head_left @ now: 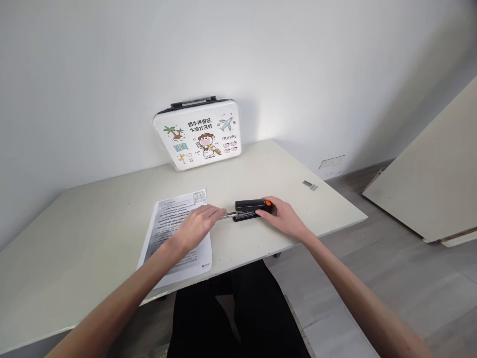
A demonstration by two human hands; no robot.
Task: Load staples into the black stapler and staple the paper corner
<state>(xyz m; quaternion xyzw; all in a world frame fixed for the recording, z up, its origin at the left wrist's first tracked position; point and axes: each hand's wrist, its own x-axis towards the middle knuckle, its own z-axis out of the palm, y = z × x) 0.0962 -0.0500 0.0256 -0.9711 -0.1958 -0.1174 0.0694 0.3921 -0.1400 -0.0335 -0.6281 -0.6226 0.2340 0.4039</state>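
A black stapler (250,205) with an orange patch at its rear lies on the table, its front end to the left. Fingers and thumb of my right hand (283,217) are closed around the rear end. My left hand (199,224) is over the right side of a stack of printed paper (192,253), its fingertips pinched on the slim metal staple tray (230,215) that sticks out of the stapler's front. Most of the tray's left tip is hidden by those fingers. Two small grey strips of staples (309,185) lie apart to the right.
At the back a white case (197,135) with cartoon prints and a black handle leans against the wall (112,74). The pale table (89,233) has its front edge just before my legs. To the right, a pale board (428,174) stands over the grey floor.
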